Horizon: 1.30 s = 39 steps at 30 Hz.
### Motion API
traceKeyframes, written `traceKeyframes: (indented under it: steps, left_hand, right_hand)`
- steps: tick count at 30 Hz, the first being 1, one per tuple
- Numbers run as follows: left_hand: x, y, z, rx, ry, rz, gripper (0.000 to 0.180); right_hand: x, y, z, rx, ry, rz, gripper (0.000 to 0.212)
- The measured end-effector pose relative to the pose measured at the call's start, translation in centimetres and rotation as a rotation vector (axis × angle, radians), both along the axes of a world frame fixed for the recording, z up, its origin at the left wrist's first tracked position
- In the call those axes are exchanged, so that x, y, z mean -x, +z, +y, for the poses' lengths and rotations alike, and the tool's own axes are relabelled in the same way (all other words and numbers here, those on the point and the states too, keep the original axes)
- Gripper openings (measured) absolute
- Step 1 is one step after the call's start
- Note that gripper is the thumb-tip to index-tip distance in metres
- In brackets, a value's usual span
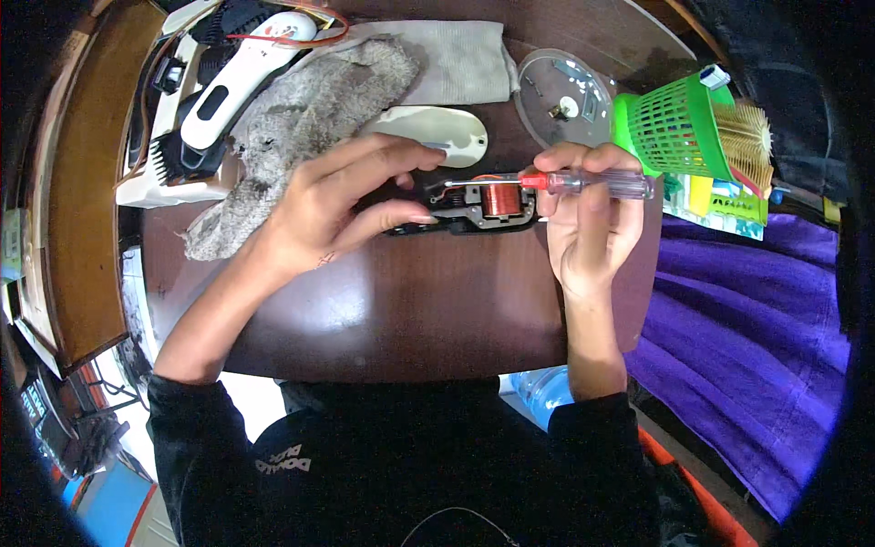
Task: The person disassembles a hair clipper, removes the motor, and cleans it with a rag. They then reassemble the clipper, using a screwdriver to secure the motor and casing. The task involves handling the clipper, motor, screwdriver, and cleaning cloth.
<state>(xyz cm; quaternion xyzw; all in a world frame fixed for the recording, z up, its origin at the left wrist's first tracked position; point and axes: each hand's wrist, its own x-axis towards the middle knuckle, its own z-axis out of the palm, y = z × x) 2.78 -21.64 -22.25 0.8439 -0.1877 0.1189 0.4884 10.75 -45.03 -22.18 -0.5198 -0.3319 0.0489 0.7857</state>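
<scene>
An opened hair clipper (465, 219) lies on the dark brown table, its black housing showing a copper coil (501, 200) and thin wires. My left hand (342, 201) is curled around the clipper's left end, thumb along the near edge and fingers on the far side. My right hand (594, 214) grips a screwdriver (597, 183) by its clear handle. The screwdriver's shaft points left and passes over the coil, with its tip above the wires. Just beyond the clipper lies a cream cover (460, 133), partly behind my left fingers.
Behind sits a round clear dish (538, 111) with small parts. A grey cloth (351, 77) and a white clipper (251, 77) lie far left. At right stand a green basket (670, 123) and a fan-shaped brush (743, 137). Purple fabric (738, 319) hangs beside the table (437, 310).
</scene>
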Motion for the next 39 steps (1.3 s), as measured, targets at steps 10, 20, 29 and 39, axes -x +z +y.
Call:
traceKeyframes:
  steps: [10,20,29,39]
  left_hand:
    - [-0.3,-0.9,-0.3,-0.09,0.14,-0.061,0.027]
    - [-0.4,-0.8,1.4,-0.296,0.006,-0.057,0.029]
    - [-0.6,-1.2,1.6,-0.432,-0.017,-0.139,0.039]
    - [-0.3,-1.4,1.3,-0.562,0.033,-0.187,0.025]
  right_hand:
    - [-0.9,0.5,-0.9,0.094,-0.238,-0.017,0.013]
    - [-0.8,0.7,-0.9,0.156,-0.321,-0.023,0.011]
    - [-0.7,0.6,-0.9,0.174,-0.302,-0.023,0.012]
    - [-0.6,0.1,-1.1,0.175,-0.288,-0.011,0.014]
